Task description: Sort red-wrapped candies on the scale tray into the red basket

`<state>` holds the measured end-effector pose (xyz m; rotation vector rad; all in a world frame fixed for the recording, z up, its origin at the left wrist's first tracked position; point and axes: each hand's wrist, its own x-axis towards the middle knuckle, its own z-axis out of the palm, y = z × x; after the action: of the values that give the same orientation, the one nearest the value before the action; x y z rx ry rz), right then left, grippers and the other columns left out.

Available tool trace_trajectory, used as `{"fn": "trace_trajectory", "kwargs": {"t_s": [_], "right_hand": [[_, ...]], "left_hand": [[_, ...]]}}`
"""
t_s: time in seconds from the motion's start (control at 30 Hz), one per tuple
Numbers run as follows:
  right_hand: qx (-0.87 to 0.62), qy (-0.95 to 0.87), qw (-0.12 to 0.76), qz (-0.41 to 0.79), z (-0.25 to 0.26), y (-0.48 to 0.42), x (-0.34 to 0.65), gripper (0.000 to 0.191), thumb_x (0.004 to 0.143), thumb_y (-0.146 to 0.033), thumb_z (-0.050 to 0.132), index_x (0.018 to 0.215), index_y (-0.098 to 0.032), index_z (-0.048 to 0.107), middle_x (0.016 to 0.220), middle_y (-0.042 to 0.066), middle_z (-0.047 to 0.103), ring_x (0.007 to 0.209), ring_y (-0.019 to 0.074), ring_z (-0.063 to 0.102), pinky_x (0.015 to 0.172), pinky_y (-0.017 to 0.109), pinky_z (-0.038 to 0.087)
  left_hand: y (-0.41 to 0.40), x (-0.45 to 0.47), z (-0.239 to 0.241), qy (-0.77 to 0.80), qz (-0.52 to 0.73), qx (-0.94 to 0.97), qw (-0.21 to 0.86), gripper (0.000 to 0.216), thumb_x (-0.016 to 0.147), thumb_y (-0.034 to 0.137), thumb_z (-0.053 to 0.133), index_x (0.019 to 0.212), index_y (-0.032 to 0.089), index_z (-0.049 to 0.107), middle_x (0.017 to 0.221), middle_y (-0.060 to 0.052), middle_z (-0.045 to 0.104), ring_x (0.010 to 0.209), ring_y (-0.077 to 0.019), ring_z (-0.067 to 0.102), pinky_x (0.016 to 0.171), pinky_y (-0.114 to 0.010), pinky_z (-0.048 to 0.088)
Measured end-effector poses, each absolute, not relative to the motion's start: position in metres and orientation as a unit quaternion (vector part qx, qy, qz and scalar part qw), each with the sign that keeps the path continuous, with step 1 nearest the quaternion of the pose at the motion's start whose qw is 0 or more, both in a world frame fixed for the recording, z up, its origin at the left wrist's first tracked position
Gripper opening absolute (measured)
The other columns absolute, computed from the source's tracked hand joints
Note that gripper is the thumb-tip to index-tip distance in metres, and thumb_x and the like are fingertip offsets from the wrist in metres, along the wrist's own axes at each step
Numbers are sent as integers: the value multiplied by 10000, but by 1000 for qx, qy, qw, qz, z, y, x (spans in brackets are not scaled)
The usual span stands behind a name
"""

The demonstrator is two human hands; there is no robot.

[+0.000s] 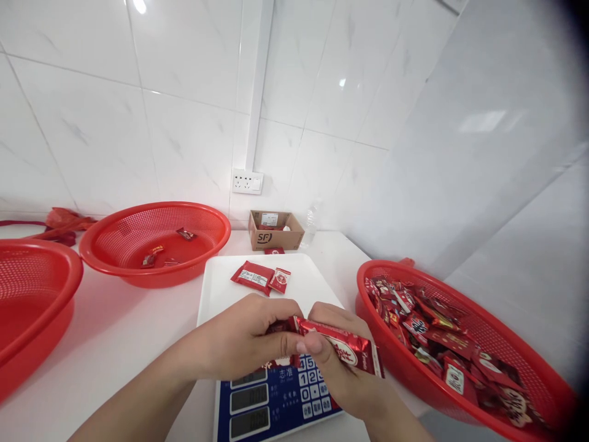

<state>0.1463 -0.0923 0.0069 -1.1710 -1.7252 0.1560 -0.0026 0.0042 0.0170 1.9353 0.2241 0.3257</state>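
Both my hands hold one long red foil snack packet (343, 347) over the front of a white scale tray (304, 288). My left hand (243, 337) pinches the packet's left end with closed fingers. My right hand (338, 368) grips its middle from below, thumb on top. Two smaller red packets (260, 277) lie flat on the tray's far part. The scale's blue keypad panel (276, 399) shows beneath my wrists.
A red mesh basket (460, 380) full of several red packets sits at the right. Another red basket (156, 242) at the back left holds a few packets. A third red basket (32, 294) stands at the far left. A small cardboard box (276, 230) rests by the wall.
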Motion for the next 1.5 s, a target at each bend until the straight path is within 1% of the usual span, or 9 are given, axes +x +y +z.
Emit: {"fn": "trace_trajectory", "kwargs": {"t_s": [0.13,0.37,0.5,0.6,0.77,0.97,1.17,1.3,1.5], "right_hand": [[-505,-682,527,47,-2,-90,152,402,948,-320,492,577,-198,395,530,-63,364,465,81,373,450,216,288],[-604,-593,525,94,-17,-80,164,450,938,-460,437,560,-222,385,495,-57,342,459,105,360,442,230,309],[-636,-591,478,132,-17,-77,159,458,902,-494,459,544,-230,350,513,-57,302,481,112,344,463,235,323],[-657,-599,426,165,-17,-76,155,424,863,-439,522,521,-215,406,505,-55,337,490,112,368,478,233,331],[-654,-637,338,231,-15,-78,152,106,740,-210,582,663,-194,653,615,-17,639,619,166,594,550,233,403],[-658,-656,307,209,-11,-79,152,78,749,-201,564,731,-200,639,711,17,695,666,197,616,592,276,419],[-657,-660,355,82,-11,-83,158,282,924,-425,445,791,-197,544,782,54,641,719,201,583,576,285,417],[-635,-649,404,114,-10,-87,158,327,942,-482,420,962,-189,563,869,55,653,648,165,555,512,257,409],[-613,-677,400,86,-7,-88,155,357,949,-425,426,667,-208,458,599,-18,512,545,137,466,491,242,352]], "left_hand": [[10,-8,18,160,204,769,584,236,909,372,566,761,190,533,596,68,484,476,-65,400,417,-157,311],[27,-20,23,209,452,604,622,329,840,511,635,784,200,542,605,63,551,441,-35,399,395,-108,308],[26,-21,22,217,413,636,615,291,852,492,626,827,209,565,621,62,560,439,-35,391,394,-114,300],[17,-17,21,213,284,717,600,180,871,396,617,898,219,604,651,55,571,459,-55,408,402,-144,314],[0,-4,20,152,140,814,543,159,829,191,624,964,243,690,724,39,618,642,-103,536,561,-190,413],[-3,2,19,179,180,822,510,123,859,173,546,828,198,662,746,19,655,675,-116,573,589,-207,435],[4,1,17,182,286,695,634,166,902,328,542,805,195,523,671,42,564,545,-88,473,501,-205,410],[6,4,15,156,312,650,675,220,894,391,578,819,193,521,692,26,613,542,-89,511,508,-211,419],[6,5,10,153,292,639,695,232,886,405,606,852,190,524,710,33,610,585,-84,519,550,-203,405]]}}
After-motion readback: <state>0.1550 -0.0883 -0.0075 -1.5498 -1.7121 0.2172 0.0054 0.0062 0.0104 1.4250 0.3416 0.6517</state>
